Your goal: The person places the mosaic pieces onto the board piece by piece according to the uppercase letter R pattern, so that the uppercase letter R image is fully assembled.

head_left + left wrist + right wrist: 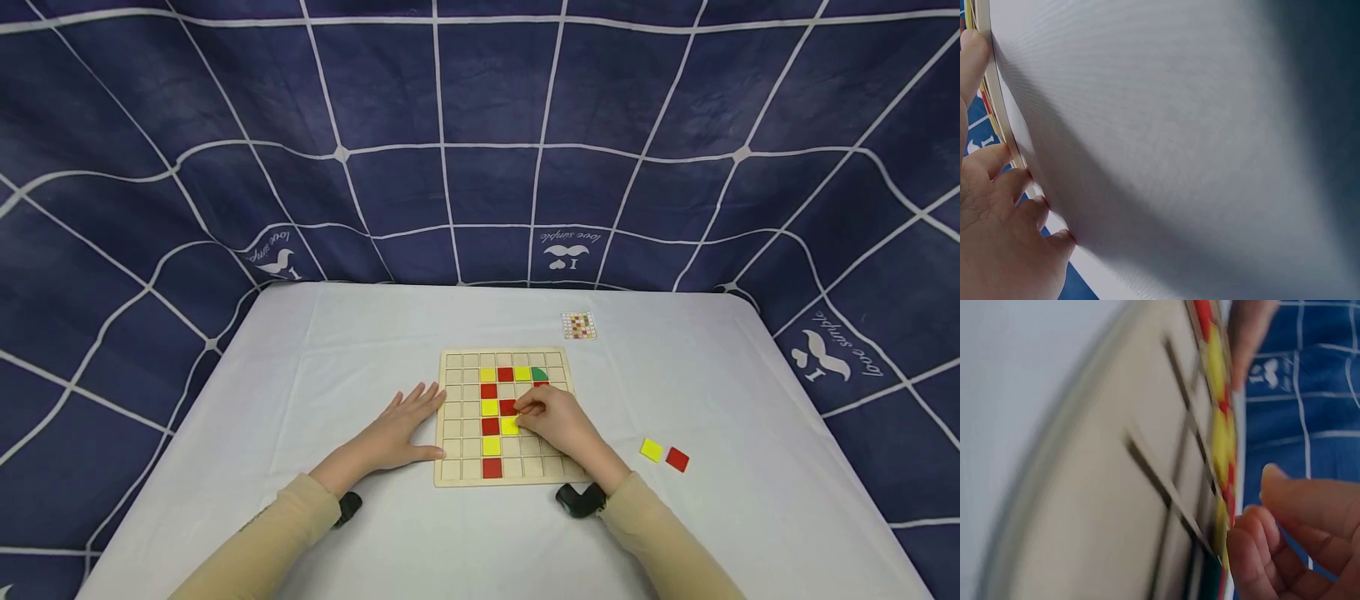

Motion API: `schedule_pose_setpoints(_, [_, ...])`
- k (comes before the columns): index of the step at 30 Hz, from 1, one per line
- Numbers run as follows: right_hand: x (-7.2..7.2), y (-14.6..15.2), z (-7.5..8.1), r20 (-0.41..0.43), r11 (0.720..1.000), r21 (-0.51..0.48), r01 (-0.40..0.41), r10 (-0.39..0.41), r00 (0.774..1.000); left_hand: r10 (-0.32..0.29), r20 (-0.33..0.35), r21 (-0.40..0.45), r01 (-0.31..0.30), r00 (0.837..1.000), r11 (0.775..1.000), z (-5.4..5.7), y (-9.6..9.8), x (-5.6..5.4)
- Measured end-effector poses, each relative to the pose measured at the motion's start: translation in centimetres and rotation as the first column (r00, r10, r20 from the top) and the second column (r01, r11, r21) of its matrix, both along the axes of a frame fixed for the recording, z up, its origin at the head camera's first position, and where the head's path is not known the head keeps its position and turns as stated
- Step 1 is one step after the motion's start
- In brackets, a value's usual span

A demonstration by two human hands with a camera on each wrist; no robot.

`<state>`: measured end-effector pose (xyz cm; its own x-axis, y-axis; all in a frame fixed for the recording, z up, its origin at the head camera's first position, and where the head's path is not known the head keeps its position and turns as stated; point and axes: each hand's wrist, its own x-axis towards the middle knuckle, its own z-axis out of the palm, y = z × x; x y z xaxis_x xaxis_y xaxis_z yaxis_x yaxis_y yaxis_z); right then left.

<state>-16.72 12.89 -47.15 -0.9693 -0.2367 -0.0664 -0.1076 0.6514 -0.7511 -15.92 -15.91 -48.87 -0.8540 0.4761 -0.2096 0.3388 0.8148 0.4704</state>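
Observation:
My left hand (397, 429) lies with spread fingers along the left side of a wooden grid board (453, 467); in the left wrist view its fingertips (1060, 236) touch the board edge and the white cloth. Over the middle of the board is my right hand (555, 421), fingers curled, their tips right beside a red tile (506, 407) and a yellow tile (509, 427). No piece shows between thumb and fingers in the right wrist view. Red and yellow tiles alternate down one column, and a green quarter-round piece (538, 374) sits in the upper row.
Right of the board, a loose yellow tile (651, 450) and a loose red tile (677, 459) lie on the white cloth (750, 517). Behind the board is a small printed pattern card (578, 326). A dark blue checked curtain (487, 192) surrounds the table's back and sides.

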Motion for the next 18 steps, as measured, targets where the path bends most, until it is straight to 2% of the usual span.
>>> schedule_pose_setpoints(4, [0.0,2.3,0.7,0.040,0.998,-0.026,0.052,-0.051,0.998,-0.002,-0.004,0.001,0.002,1.000,1.000,0.0,0.0,0.0])
schedule_pose_setpoints(9, [0.3,6.5,1.2,0.061,0.994,0.002,0.111,-0.111,0.992,-0.004,-0.007,0.001,0.004,1.000,1.000,-0.1,0.0,0.0])
schedule_pose_setpoints(18, [2.0,14.1,1.8,0.054,0.983,0.081,0.165,-0.170,0.984,0.000,-0.007,-0.004,0.000,1.000,1.000,-0.2,0.1,-0.1])
